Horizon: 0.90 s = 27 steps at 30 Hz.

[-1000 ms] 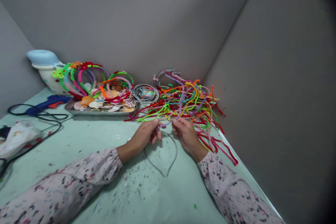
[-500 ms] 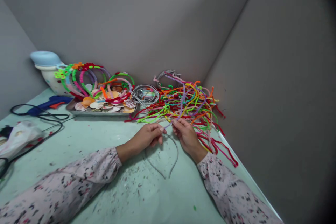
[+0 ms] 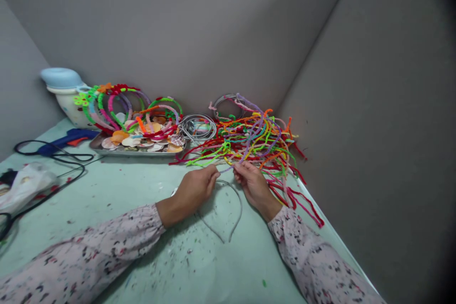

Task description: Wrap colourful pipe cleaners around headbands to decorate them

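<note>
A thin lilac pipe cleaner [image 3: 257, 123] runs from the pile down to my hands, with a short stretch of it spanning the gap between them. My right hand [image 3: 252, 186] pinches it between thumb and fingertips. Closed around its near end is my left hand [image 3: 195, 190], the back of the hand facing me. Below and between the hands lies a bare grey metal headband [image 3: 240, 206], its two tips pointing toward me. My left hand covers part of its left side. A small pale shiny bit shows at that hand's left edge; I cannot tell what it is.
A heap of coloured pipe cleaners [image 3: 235, 135] lies behind my hands, near metal headbands [image 3: 197, 127]. Wrapped headbands [image 3: 114, 104] rest over shells in a metal tray [image 3: 138, 154]. At left are a blue glue gun [image 3: 66, 141], black cord [image 3: 80, 171], plastic bag [image 3: 32, 183] and blue-lidded container [image 3: 67, 99].
My left hand has turned over and closed more, shifting slightly left. The pipe cleaner's far end has swung to rest farther back over the pile. My right hand stays nearly in place.
</note>
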Motion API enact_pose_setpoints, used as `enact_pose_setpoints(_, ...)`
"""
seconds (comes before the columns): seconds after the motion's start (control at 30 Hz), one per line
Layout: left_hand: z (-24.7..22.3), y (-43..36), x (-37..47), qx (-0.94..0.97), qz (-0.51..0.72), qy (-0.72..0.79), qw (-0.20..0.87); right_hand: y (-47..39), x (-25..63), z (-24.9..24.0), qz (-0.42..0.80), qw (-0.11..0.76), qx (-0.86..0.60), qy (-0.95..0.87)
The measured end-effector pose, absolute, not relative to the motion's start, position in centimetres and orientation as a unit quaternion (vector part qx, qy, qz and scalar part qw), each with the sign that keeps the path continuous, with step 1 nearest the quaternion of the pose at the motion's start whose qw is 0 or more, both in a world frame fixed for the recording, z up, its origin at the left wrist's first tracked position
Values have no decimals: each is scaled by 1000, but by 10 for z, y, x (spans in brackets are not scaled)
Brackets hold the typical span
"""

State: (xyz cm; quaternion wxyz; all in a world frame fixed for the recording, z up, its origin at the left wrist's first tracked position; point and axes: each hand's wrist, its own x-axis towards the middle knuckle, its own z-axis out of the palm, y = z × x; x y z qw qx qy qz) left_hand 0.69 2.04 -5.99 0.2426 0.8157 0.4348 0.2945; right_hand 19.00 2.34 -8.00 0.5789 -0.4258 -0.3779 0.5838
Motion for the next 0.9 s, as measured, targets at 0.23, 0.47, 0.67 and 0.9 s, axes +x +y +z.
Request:
enact_pose_setpoints(0.23, -60, 28, 11, 560, 334, 340, 678, 22, 190, -82, 589, 557, -410, -418)
enact_pose_setpoints(0.47, -60, 30, 11, 503, 276, 316, 755, 20, 189, -83, 585, 520, -402, -474)
enact_pose_setpoints(0.67, -58, 28, 11, 537, 259, 336, 729, 20, 190, -81, 608, 537, -398, -429)
enact_pose_setpoints(0.9, -58, 28, 11, 561, 253, 351, 706, 22, 189, -81, 602, 568, -400, -394)
